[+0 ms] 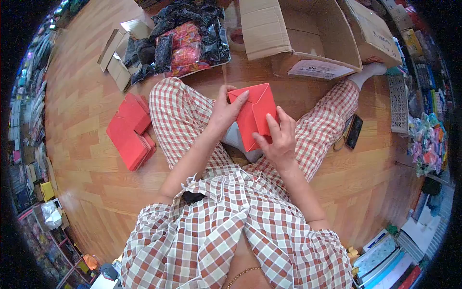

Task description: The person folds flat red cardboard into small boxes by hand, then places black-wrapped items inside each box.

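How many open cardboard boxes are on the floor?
2: a large cardboard box ahead of the red envelope in both hands, and a small cardboard box at far left. Others may be hidden.

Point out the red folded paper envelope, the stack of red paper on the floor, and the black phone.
Red folded paper envelope (254, 115), head view, front flap.
Stack of red paper (129, 132), head view, top sheet.
Black phone (354, 131), head view, screen.

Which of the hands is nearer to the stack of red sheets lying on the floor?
Left. The left hand grips the left edge of the red envelope, on the side toward the stack of red sheets. The right hand holds the envelope's lower right, farther away.
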`<state>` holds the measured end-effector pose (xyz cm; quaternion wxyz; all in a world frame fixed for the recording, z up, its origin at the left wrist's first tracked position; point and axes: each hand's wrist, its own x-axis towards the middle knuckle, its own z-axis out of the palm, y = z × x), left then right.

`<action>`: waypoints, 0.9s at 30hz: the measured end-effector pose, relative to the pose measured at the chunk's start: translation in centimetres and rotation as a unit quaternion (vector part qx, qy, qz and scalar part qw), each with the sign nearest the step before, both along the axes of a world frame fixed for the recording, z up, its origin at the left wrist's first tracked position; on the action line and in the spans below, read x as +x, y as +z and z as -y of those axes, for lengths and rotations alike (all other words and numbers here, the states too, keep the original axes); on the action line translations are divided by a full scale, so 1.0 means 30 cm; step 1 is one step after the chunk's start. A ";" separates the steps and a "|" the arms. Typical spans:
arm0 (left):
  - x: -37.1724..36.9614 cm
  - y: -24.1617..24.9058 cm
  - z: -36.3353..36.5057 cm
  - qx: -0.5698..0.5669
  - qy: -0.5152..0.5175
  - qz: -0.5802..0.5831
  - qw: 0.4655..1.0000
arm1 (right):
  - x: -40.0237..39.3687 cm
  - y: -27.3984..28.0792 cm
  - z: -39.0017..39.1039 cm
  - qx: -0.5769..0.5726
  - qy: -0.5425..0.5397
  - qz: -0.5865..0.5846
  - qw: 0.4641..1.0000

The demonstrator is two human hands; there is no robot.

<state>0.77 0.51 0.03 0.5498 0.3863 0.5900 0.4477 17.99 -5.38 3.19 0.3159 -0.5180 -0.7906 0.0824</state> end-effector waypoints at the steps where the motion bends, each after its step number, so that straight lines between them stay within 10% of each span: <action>1: 0.002 0.007 0.003 0.000 0.000 0.001 1.000 | -0.008 0.007 0.002 0.000 0.000 0.001 1.000; 27: 0.013 0.104 0.059 0.090 -0.076 -0.090 0.989 | -0.027 -0.024 -0.100 -0.020 -0.106 -0.121 0.987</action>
